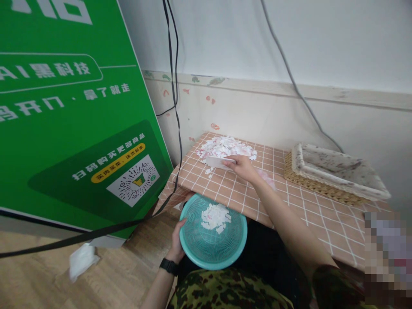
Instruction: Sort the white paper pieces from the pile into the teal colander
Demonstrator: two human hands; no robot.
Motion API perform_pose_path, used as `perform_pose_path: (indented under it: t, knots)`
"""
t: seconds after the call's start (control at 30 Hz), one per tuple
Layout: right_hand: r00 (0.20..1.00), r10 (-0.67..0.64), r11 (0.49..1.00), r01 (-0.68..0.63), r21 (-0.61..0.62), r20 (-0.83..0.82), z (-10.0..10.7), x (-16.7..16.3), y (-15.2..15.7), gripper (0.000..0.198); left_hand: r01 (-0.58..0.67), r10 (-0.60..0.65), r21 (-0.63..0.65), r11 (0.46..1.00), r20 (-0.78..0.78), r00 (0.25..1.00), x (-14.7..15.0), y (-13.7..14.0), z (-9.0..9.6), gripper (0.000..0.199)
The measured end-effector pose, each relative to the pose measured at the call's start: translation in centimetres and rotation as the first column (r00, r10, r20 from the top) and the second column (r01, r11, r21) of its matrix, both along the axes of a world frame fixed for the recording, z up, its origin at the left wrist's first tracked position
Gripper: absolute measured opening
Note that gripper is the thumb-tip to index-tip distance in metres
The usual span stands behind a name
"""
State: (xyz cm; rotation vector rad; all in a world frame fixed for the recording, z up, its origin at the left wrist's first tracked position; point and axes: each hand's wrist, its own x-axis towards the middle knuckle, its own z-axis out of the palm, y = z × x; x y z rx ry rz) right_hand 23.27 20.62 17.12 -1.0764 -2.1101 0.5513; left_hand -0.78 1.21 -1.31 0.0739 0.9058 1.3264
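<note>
My left hand (178,237) grips the left rim of a teal plastic colander (236,242), held just below the table's front edge. Small white paper scraps (214,217) lie inside it. Over the table, my right hand (242,166) is closed on a flat white card (216,162), which stands on its long edge. Right behind the card spreads a heap of torn white and pinkish paper scraps (225,147). A few loose bits lie in front of the card. Beside my right forearm is some pink material (267,179), partly hidden.
A wicker basket (328,191) with a cloth lining stands on the right of the checked tablecloth (299,212). A green printed cabinet (80,141) rises at left, with a black cable (175,103) hanging before it. A white plastic bag (82,259) lies on the floor.
</note>
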Motion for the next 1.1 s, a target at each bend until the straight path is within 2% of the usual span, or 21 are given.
perform_pose_path:
  t: [0.4, 0.53, 0.67, 0.8, 0.93, 1.1]
  knots:
    - [0.993, 0.101, 0.99, -0.106, -0.098, -0.061, 0.5, 0.8, -1.7, 0.028, -0.003, 0.003, 0.008, 1.0, 0.006, 1.0, 0.0, 0.0, 0.1, 0.025]
    - [0.996, 0.079, 0.987, -0.083, -0.136, -0.035, 0.6, 1.7, -2.1, 0.029, 0.011, -0.011, 0.017, 1.0, -0.009, 1.0, 0.0, 0.0, 0.0, 0.026]
    - [0.997, 0.045, 0.992, -0.052, -0.113, -0.065, 0.4, 1.6, -2.2, 0.03, -0.022, 0.022, 0.009, 1.0, -0.034, 0.999, 0.1, 0.0, 0.1, 0.024]
    - [0.993, 0.106, 0.987, -0.11, -0.12, -0.043, 0.2, 1.2, -2.3, 0.03, -0.018, 0.018, -0.002, 1.0, -0.031, 0.999, 0.2, 0.0, 0.3, 0.024]
    - [0.995, 0.1, 0.983, -0.098, -0.155, 0.001, 0.5, 2.5, -2.5, 0.032, -0.028, 0.027, -0.009, 1.0, -0.038, 0.999, 0.1, 0.0, 0.0, 0.023]
    - [0.996, 0.083, 0.989, -0.085, -0.12, -0.028, 0.8, 3.3, -2.9, 0.031, -0.063, 0.062, -0.021, 0.998, -0.048, 0.997, 0.0, 0.0, -0.2, 0.022]
